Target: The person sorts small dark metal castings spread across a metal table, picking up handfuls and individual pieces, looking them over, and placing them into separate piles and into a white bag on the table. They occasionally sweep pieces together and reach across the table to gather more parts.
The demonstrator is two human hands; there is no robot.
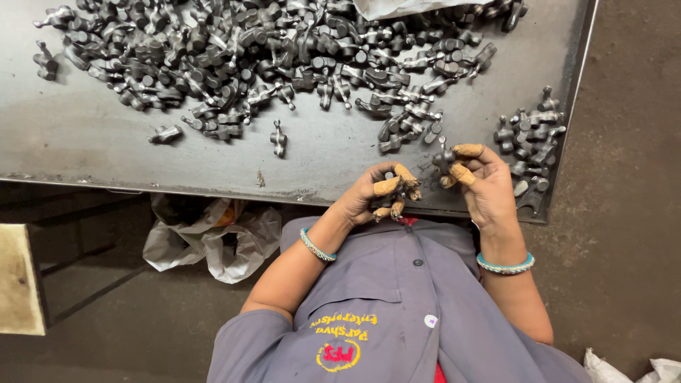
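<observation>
Grey metal part (pixel 444 160) pinched in right hand (pixel 482 186), long side up-down, thin end pointing at big pile (pixel 269 57). Left hand (pixel 376 193) curled, holding nothing I can see. Small pile (pixel 530 138) just beside right hand, on steel table (pixel 92 135).

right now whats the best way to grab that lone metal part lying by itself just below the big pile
Take the lone metal part by its narrow middle, pinching across it from above. It lies flat on the steel table with bare space all round, long axis toward the near edge, so fingers fit either side. Both hands look busy: right hand holds a part, left hand is curled.
</observation>
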